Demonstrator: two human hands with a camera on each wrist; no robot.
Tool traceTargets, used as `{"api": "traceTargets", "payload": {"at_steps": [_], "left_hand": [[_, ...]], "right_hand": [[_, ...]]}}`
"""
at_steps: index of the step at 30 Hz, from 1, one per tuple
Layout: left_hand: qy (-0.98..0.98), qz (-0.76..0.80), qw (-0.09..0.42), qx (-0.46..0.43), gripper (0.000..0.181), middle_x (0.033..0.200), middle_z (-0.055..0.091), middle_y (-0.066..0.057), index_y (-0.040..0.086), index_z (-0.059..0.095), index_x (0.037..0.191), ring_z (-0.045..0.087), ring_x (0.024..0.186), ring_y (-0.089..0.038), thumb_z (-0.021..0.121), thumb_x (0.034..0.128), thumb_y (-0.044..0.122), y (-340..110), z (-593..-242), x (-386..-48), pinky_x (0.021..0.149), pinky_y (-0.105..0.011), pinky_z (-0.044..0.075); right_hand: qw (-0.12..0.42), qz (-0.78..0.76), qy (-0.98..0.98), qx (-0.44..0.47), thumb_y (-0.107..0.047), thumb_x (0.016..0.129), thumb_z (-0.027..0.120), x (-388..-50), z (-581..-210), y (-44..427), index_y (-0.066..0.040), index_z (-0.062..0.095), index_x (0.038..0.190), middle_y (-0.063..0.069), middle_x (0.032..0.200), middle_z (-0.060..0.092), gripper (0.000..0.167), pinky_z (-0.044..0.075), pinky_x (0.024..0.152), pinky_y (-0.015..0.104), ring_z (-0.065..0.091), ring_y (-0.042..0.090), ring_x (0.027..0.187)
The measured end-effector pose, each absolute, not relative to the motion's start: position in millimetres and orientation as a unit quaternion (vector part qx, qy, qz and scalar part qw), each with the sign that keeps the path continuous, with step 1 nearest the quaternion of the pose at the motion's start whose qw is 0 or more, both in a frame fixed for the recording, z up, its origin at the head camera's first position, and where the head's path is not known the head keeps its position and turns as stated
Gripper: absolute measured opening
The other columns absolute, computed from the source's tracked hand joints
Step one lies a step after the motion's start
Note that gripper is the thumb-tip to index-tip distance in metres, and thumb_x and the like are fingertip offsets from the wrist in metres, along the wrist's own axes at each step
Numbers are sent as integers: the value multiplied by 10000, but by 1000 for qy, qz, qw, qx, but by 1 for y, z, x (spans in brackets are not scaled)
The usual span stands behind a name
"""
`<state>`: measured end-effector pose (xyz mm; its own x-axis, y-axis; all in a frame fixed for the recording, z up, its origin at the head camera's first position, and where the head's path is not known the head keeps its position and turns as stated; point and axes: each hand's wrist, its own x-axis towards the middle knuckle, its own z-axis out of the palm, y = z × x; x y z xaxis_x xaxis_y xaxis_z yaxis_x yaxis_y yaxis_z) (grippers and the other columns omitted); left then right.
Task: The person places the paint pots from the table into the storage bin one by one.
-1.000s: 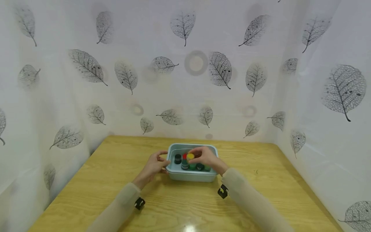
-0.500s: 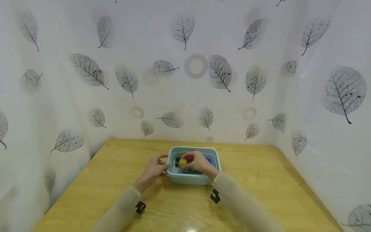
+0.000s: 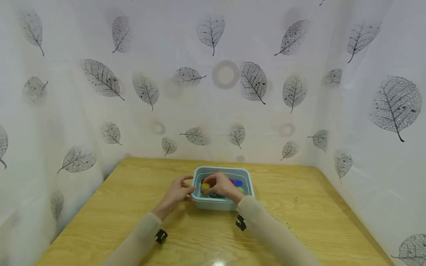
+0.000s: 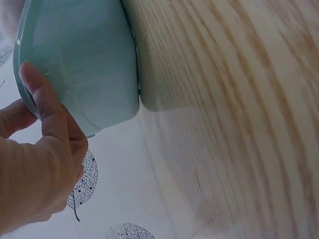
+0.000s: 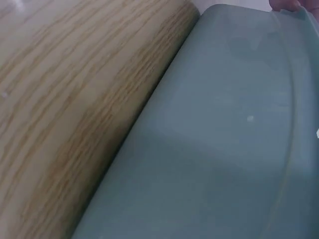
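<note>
A pale blue-green plastic box (image 3: 219, 204) stands on the wooden table. My left hand (image 3: 176, 193) grips the rim at its left end; in the left wrist view the fingers (image 4: 47, 99) lie along the outer wall with the thumb over the edge. Inside the box, my right hand (image 3: 222, 186) pinches a small jar with a yellow lid (image 3: 205, 186) near the left end. Several other small jars sit in there, among them one with a blue lid (image 3: 238, 183) and one with a green lid (image 3: 240, 189). My right hand and wrist hide the jars in the middle.
The wooden table (image 3: 159, 170) spreads around the box on all sides. White curtains (image 3: 186, 107) with a leaf print hang behind the table and along both its sides.
My right hand has carried the yellow-lidded jar leftward inside the box, from the middle to the left end. Blue, pink and green lids now show on the right. The left hand keeps its grip.
</note>
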<state>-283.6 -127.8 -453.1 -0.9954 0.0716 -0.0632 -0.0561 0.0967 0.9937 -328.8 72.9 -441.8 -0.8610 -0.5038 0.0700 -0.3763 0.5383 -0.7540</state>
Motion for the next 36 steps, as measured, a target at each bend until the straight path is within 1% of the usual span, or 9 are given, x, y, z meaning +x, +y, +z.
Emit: {"api": "traceTargets", "payload": {"at_steps": [7,11,15,18,26,32,36], "left_hand": [[738,673,52,1,506,922,591,-146,10,495,1378,660,695,-197,649,897,-25,-128,-453,-284,591,-359,617],[737,674,54,0,497,913,587,-140,10,496,1375,655,687,-189,641,901,-31,-128,-453,-285,576,-340,612],[739,672,55,4,496,916,588,-142,9,498,1373,662,700,-201,645,900,-27,-129,-455,-285,588,-355,615],[739,672,53,5,507,928,589,-149,12,493,1380,666,702,-201,649,899,-22,-129,-456,-285,596,-359,618],[740,670,59,-1,517,934,600,-145,31,491,1391,672,689,-186,652,902,-17,-128,-453,-285,607,-361,621],[740,670,59,-4,522,929,580,-131,30,486,1394,661,676,-169,650,900,-20,-128,-453,-285,588,-325,613],[741,669,60,-1,522,933,579,-132,29,480,1399,664,680,-168,643,905,-17,-128,-453,-285,587,-315,612]], "right_hand": [[84,-397,877,-256,-95,745,851,-332,-445,68,-36,725,1114,82,1061,731,395,586,785,297,673,168,889],[88,-394,876,-262,-81,736,853,-333,-445,67,-23,724,1108,81,1036,734,398,582,750,277,661,153,861],[90,-379,881,-269,-72,732,854,-334,-445,67,-23,728,1102,71,1001,735,394,558,701,242,633,121,810],[86,-365,886,-274,-65,726,855,-336,-445,66,-29,734,1090,73,995,739,386,545,687,227,626,113,794],[83,-336,897,-276,-75,714,865,-339,-447,64,-37,742,1069,81,980,745,377,551,701,233,634,116,811],[81,-325,902,-273,-89,723,861,-340,-446,64,-38,746,1061,83,941,740,361,539,710,241,621,128,820],[82,-324,902,-272,-95,723,862,-340,-445,62,-46,742,1083,78,960,741,382,539,729,246,632,147,849]]}}
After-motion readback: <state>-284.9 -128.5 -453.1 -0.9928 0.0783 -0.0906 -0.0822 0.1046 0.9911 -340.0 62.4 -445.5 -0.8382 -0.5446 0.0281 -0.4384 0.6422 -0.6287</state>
